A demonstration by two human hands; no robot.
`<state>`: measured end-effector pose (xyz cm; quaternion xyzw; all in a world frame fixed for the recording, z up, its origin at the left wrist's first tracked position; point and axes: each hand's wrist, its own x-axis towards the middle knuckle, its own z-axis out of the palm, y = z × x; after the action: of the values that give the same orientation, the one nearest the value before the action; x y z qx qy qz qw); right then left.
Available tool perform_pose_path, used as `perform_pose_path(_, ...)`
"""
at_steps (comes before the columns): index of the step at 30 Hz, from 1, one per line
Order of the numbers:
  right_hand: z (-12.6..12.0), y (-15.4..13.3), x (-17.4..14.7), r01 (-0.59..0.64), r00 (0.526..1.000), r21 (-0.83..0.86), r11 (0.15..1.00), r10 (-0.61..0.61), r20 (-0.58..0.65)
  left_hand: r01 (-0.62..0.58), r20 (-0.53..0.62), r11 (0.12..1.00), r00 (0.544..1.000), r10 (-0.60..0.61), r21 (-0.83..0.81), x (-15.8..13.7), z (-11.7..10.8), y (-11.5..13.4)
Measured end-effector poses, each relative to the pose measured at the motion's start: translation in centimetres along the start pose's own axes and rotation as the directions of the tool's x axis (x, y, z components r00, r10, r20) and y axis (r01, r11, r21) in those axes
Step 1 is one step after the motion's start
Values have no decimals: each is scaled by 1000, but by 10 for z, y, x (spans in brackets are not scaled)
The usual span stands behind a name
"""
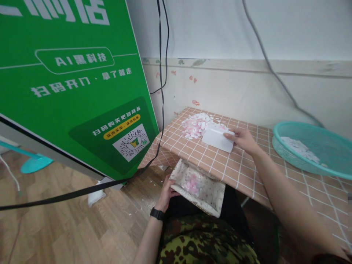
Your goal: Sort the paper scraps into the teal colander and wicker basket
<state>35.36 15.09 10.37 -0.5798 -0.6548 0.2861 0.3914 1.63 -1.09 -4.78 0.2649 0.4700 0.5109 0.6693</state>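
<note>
My right hand point(242, 139) pinches the right edge of a flat white card point(217, 137) above the table. The card's far side meets a heap of small pink and white paper pieces point(195, 124). My left hand point(166, 192), with a black band on the wrist, grips the left rim of a pale patterned tray point(211, 200). That tray lies over my lap, just below the table's front edge, and holds a small pile of pink and white pieces point(192, 183). My left fingers are partly hidden by the tray's rim.
A turquoise basket point(277, 146) with white pieces point(299, 148) stands at the right on the checked tablecloth point(255, 179). A tall green cabinet point(74, 95) is at the left. A black strap point(162, 95) hangs past the table's left corner. Scraps lie on the wooden floor point(129, 223).
</note>
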Motion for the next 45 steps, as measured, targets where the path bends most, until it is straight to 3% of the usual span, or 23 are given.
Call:
perform_pose_path(6, -14, 7, -19, -117, 991, 174, 978, 126, -44, 22, -33, 1000, 999, -23, -14, 2, 0, -2)
perform_pose_path(16, -25, 16, -25, -181, 983, 198, 963, 179, 30, 49, -60, 998, 997, -51, -34, -3, 1, 3)
perform_pose_path(21, -28, 15, -28, -225, 968, 202, 953, 194, 162, 62, -79, 998, 995, -61, 2, -7, 2, 12)
perform_pose_path(26, -28, 15, -29, -234, 966, 242, 942, 196, 171, 111, -81, 993, 991, -109, 31, -9, 6, 23)
perform_pose_path(32, -22, -1, -37, -278, 906, 253, 926, 166, 389, 111, -90, 994, 990, -109, 13, -15, 10, 34)
perform_pose_path(38, -31, 5, -33, -228, 937, 211, 950, 156, 313, 114, -108, 994, 988, -113, 3, -17, 14, 39)
perform_pose_path(42, -20, 2, -36, -233, 899, 171, 957, 145, 413, 107, -98, 994, 989, -107, -11, -18, 17, 39)
perform_pose_path(45, -4, -10, -44, -223, 836, 145, 964, 113, 536, 106, -113, 994, 988, -107, -13, -18, 17, 38)
